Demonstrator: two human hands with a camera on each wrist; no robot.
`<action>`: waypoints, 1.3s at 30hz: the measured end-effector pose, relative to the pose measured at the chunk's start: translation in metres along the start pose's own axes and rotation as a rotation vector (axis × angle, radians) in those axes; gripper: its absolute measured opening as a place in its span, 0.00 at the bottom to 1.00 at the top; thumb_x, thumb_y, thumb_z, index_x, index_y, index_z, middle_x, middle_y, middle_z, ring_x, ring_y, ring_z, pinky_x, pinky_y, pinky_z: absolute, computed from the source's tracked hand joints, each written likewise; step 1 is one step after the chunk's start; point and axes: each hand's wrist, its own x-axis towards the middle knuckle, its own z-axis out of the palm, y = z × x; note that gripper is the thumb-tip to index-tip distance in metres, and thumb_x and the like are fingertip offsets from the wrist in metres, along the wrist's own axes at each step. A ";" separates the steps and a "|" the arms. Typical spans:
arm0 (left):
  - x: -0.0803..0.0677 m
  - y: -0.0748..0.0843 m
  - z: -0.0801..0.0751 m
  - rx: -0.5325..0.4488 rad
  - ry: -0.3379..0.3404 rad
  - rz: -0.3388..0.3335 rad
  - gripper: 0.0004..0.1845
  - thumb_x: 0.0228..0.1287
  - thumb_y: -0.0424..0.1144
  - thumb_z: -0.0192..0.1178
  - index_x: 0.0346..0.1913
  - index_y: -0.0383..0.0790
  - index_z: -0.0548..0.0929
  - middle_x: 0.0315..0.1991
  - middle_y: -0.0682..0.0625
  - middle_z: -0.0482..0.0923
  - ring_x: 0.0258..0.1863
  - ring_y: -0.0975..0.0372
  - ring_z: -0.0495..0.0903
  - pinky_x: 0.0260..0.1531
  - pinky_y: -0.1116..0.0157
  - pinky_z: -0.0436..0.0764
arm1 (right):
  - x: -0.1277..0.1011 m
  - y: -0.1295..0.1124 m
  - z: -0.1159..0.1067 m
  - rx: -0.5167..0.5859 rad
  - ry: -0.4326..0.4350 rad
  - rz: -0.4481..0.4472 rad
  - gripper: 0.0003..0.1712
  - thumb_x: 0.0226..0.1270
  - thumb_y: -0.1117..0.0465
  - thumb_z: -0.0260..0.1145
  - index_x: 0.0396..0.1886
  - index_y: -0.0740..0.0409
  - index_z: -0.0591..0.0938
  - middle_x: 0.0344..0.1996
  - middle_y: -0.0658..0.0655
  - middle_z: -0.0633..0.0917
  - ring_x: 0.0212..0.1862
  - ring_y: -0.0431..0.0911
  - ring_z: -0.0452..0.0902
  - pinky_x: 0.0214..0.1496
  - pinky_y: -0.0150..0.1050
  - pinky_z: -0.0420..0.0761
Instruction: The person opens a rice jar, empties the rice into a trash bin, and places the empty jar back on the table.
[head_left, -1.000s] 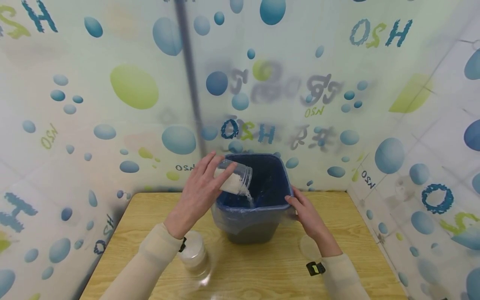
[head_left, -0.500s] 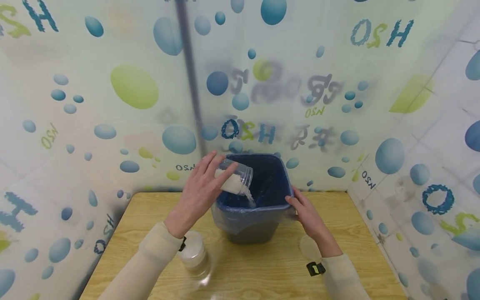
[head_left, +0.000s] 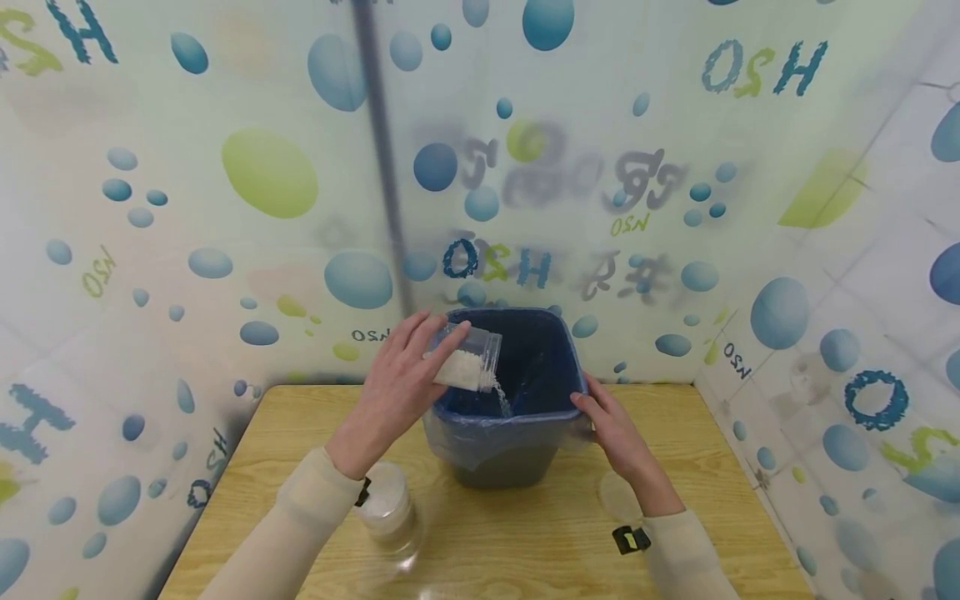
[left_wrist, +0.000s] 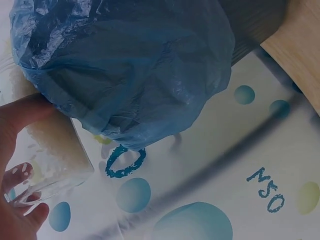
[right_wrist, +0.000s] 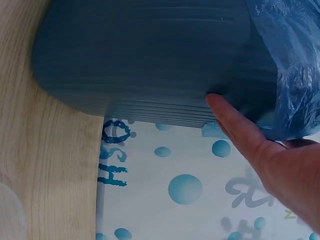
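Observation:
My left hand (head_left: pixel 393 390) grips a clear jar (head_left: pixel 468 360) tilted mouth-down over a dark blue bin (head_left: pixel 517 450) lined with a blue plastic bag (head_left: pixel 459 433). White grains (head_left: pixel 501 403) stream from the jar into the bin. In the left wrist view the jar (left_wrist: pixel 52 160) is half full of white grains, pinched between my thumb and fingers beside the bag (left_wrist: pixel 130 70). My right hand (head_left: pixel 611 425) rests with straight fingers against the bin's right side; the right wrist view shows a finger (right_wrist: pixel 235 125) touching the bin wall (right_wrist: pixel 145 55) just under the bag's edge.
The bin stands at the back of a wooden table (head_left: pixel 525 542). A second clear jar (head_left: pixel 386 508) with white contents stands near my left forearm, and a clear round lid (head_left: pixel 618 493) lies near my right wrist. Bubble-print curtain walls close in behind and on both sides.
The jar has tipped a little further and holds fewer grains. Grains keep falling into the bin. The right hand has not moved.

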 end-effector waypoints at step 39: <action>-0.013 0.000 -0.004 -0.159 0.024 -0.095 0.52 0.40 0.25 0.84 0.72 0.42 0.72 0.70 0.34 0.63 0.77 0.38 0.56 0.52 0.47 0.84 | -0.001 0.001 0.001 -0.001 0.015 0.012 0.36 0.84 0.51 0.50 0.84 0.57 0.54 0.79 0.66 0.59 0.77 0.65 0.58 0.71 0.71 0.62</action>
